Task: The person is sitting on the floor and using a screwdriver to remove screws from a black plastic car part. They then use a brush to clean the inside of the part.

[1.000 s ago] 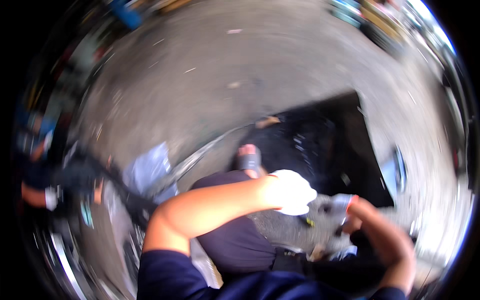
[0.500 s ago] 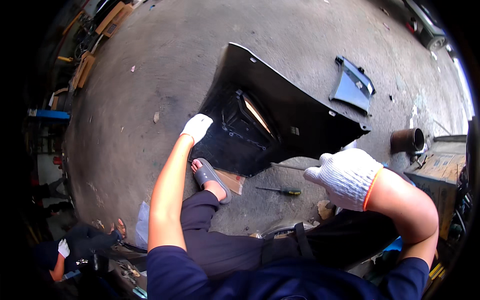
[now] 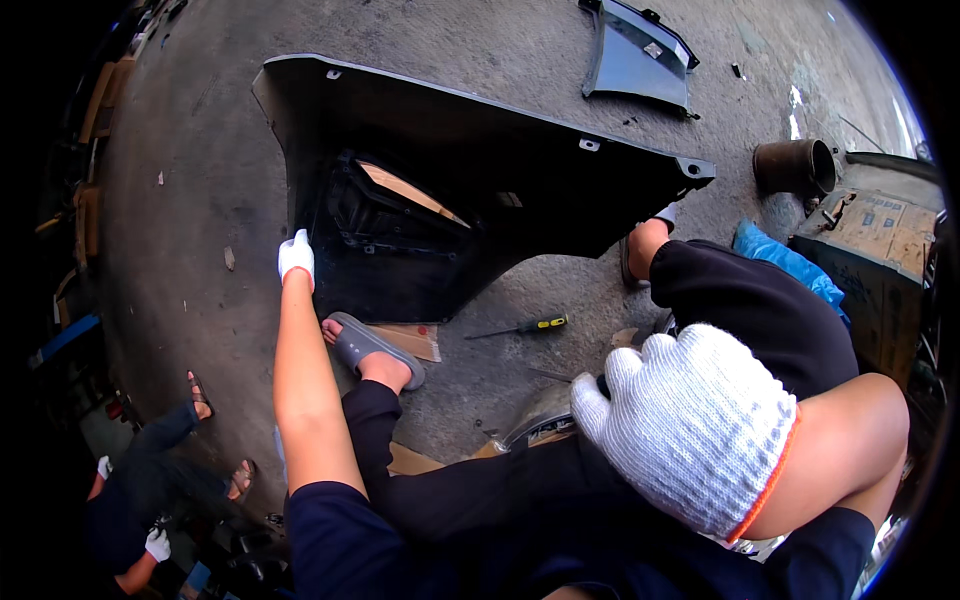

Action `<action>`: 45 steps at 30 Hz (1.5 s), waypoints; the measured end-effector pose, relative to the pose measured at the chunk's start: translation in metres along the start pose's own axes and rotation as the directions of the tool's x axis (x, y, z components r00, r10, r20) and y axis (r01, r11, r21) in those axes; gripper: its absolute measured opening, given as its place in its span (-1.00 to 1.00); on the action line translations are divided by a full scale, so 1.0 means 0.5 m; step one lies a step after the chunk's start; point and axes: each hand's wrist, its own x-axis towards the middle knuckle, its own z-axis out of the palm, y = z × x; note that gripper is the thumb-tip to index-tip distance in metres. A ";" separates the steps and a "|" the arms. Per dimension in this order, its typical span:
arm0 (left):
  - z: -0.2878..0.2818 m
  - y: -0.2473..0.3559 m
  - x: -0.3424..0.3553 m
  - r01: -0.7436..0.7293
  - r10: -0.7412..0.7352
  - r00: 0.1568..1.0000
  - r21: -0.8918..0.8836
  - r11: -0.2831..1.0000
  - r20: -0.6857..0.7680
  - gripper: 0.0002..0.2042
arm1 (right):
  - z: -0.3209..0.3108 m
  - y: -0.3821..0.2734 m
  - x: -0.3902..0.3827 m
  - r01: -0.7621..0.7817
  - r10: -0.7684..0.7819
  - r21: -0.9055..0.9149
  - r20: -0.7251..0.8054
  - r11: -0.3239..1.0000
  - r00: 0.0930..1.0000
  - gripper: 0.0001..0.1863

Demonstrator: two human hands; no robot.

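Observation:
A large black car fender [image 3: 430, 120] stands tilted in front of me, its inner side facing me. Set into it is a black plastic insert [image 3: 375, 225] with a slanted opening. At the fender's left edge my left hand [image 3: 297, 257], in a white knit glove, is closed on the rim. My right hand [image 3: 690, 425], gloved likewise, is raised over my right thigh, fingers curled. From it a thin screwdriver shaft [image 3: 548, 374] points left, apart from the fender; its handle is mostly hidden. A second screwdriver [image 3: 540, 324], with a yellow-and-black handle, lies on the floor.
Flat cardboard [image 3: 415, 340] lies by my left sandal [image 3: 375, 350]. A smaller blue-grey panel [image 3: 640, 55] rests beyond the fender. A rusty can [image 3: 795, 168], a blue plastic bag [image 3: 785, 262] and a cardboard box [image 3: 870, 235] stand right. Another person [image 3: 150, 490] is at lower left.
My right hand has drawn back toward me with the screwdriver, away from the fender's lower edge. The fender has turned flatter across the view, and the whole view has shifted.

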 end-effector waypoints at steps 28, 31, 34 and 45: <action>-0.089 0.217 -0.473 -0.641 0.132 0.709 0.554 0.531 0.693 -0.52 | 0.513 0.210 0.548 -0.186 0.208 0.156 -0.142 0.970 0.968 -0.73; -0.257 0.278 -0.586 -0.717 0.303 0.697 0.641 0.275 0.650 -0.58 | 0.515 0.144 0.489 -0.114 0.012 -0.190 -0.467 0.975 0.884 -0.80; -0.363 0.377 -0.733 -0.859 0.525 0.511 0.434 0.272 0.681 -0.77 | 0.554 0.093 0.460 -0.137 0.114 -0.121 -0.182 0.983 0.977 -0.76; -0.279 0.257 -0.931 -0.965 0.379 0.224 0.151 0.213 0.898 -0.64 | 0.604 0.122 0.472 -0.078 0.075 0.007 0.209 0.997 0.975 -0.62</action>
